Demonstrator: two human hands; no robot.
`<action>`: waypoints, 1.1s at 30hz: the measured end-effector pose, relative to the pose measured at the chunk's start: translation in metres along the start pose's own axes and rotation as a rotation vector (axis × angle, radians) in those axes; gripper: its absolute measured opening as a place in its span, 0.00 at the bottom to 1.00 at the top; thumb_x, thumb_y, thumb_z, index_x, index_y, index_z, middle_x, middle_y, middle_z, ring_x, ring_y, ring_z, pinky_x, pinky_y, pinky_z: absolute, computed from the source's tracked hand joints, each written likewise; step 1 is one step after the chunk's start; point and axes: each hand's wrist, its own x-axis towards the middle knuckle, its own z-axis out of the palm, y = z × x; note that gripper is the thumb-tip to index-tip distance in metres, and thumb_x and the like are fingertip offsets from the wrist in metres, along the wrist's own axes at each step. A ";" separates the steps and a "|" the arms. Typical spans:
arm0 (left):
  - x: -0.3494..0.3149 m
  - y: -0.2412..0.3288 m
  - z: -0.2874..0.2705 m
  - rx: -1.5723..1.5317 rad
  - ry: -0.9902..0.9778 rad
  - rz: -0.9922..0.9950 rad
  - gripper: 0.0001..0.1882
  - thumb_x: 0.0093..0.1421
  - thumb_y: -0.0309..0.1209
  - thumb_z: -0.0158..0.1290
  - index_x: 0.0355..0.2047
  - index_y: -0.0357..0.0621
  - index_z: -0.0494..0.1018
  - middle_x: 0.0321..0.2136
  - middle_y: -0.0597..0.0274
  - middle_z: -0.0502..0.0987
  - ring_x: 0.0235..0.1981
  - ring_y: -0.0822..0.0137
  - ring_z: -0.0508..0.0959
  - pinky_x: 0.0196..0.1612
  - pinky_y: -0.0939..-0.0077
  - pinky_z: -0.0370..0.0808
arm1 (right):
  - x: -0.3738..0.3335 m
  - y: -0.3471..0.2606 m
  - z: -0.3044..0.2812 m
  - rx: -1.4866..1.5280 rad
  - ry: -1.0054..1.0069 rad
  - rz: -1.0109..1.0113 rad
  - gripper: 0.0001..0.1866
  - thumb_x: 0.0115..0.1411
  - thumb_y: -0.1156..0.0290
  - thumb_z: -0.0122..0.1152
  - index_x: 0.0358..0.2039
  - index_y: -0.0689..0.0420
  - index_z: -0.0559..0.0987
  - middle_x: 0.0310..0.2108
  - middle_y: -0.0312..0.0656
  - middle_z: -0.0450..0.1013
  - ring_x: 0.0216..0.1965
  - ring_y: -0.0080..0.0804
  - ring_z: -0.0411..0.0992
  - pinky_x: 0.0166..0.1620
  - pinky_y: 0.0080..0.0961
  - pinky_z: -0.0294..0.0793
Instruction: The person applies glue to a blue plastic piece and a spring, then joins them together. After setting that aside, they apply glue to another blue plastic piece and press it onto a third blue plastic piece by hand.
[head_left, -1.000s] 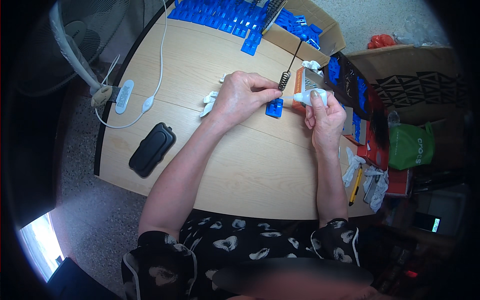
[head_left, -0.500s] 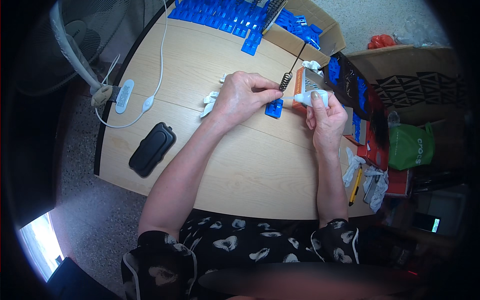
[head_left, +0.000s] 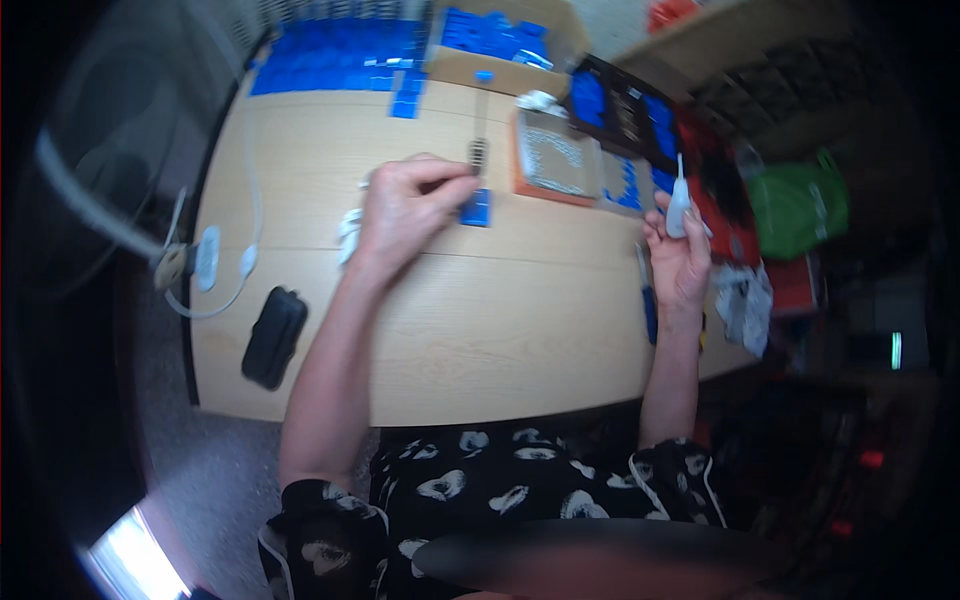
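My left hand (head_left: 410,208) reaches over the table, thumb and fingertips pinched at the foot of a black coil spring (head_left: 479,153). A thin dark rod stands up out of the coil, with a bit of blue at its top. Directly beneath those fingertips lies a small blue plastic piece (head_left: 477,209); blur hides how spring and piece join. Off to the right, my right hand (head_left: 682,262) is closed around a small white squeeze bottle (head_left: 679,208), its narrow nozzle pointing up, apart from the blue piece.
Rows of blue pieces (head_left: 335,58) line the far edge, beside a cardboard box (head_left: 455,68) of more. An orange-sided box (head_left: 520,170) holds small pale parts. A black case (head_left: 275,338) lies at left, a white cable (head_left: 255,200) behind it. Crumpled white material (head_left: 745,310) is at right.
My right hand has drawn the bottle away to the right and tipped its nozzle upward. My left hand still pinches by the spring. The whole view has shifted.
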 end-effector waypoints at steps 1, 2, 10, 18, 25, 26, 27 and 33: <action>-0.001 0.001 0.003 0.008 0.027 0.010 0.10 0.56 0.28 0.62 0.37 0.36 0.83 0.33 0.56 0.83 0.34 0.69 0.81 0.41 0.77 0.77 | -0.003 -0.005 -0.016 -0.015 0.047 -0.024 0.22 0.65 0.66 0.54 0.57 0.64 0.68 0.48 0.51 0.74 0.43 0.33 0.75 0.48 0.29 0.74; -0.002 0.002 0.002 0.047 0.024 0.041 0.09 0.56 0.27 0.62 0.37 0.35 0.83 0.34 0.56 0.83 0.34 0.69 0.81 0.40 0.77 0.77 | -0.002 -0.006 -0.029 -0.087 0.101 -0.075 0.22 0.65 0.68 0.54 0.57 0.64 0.68 0.50 0.51 0.73 0.44 0.33 0.74 0.50 0.29 0.73; 0.001 -0.009 0.011 -0.013 -0.034 0.076 0.08 0.58 0.25 0.62 0.37 0.32 0.82 0.34 0.59 0.81 0.34 0.73 0.80 0.38 0.81 0.77 | 0.007 0.019 -0.115 -0.316 0.297 -0.200 0.21 0.62 0.82 0.57 0.55 0.69 0.69 0.53 0.53 0.72 0.51 0.32 0.73 0.57 0.27 0.70; 0.000 -0.011 0.016 -0.005 -0.052 0.117 0.08 0.58 0.25 0.63 0.37 0.33 0.82 0.34 0.60 0.81 0.32 0.75 0.80 0.36 0.83 0.77 | 0.029 0.041 -0.136 -0.800 0.387 -0.356 0.16 0.57 0.81 0.64 0.46 0.68 0.74 0.61 0.44 0.66 0.43 0.25 0.74 0.48 0.23 0.75; -0.003 -0.007 0.018 -0.028 -0.062 0.061 0.08 0.58 0.25 0.63 0.37 0.33 0.82 0.33 0.61 0.81 0.31 0.74 0.80 0.36 0.82 0.77 | 0.025 0.037 -0.117 -0.976 0.511 -0.422 0.16 0.51 0.78 0.72 0.40 0.66 0.77 0.62 0.46 0.62 0.41 0.26 0.75 0.44 0.23 0.76; -0.003 -0.006 0.018 -0.027 -0.060 0.057 0.08 0.58 0.25 0.63 0.37 0.33 0.82 0.33 0.61 0.81 0.31 0.74 0.80 0.36 0.82 0.77 | 0.026 0.038 -0.118 -0.871 0.525 -0.460 0.16 0.50 0.77 0.72 0.38 0.66 0.76 0.62 0.46 0.62 0.40 0.27 0.74 0.44 0.24 0.76; -0.003 -0.006 0.017 -0.002 -0.060 0.058 0.08 0.58 0.25 0.62 0.37 0.33 0.82 0.33 0.60 0.81 0.32 0.74 0.80 0.36 0.82 0.77 | 0.028 0.040 -0.122 -0.870 0.521 -0.458 0.16 0.50 0.77 0.72 0.38 0.66 0.76 0.62 0.46 0.62 0.40 0.27 0.74 0.44 0.24 0.76; -0.001 -0.012 0.013 0.028 -0.055 0.112 0.08 0.57 0.25 0.62 0.37 0.34 0.82 0.34 0.57 0.82 0.33 0.72 0.80 0.37 0.80 0.77 | 0.028 0.035 -0.139 -1.394 0.598 -0.535 0.23 0.47 0.71 0.76 0.43 0.64 0.78 0.59 0.53 0.63 0.56 0.43 0.66 0.55 0.36 0.70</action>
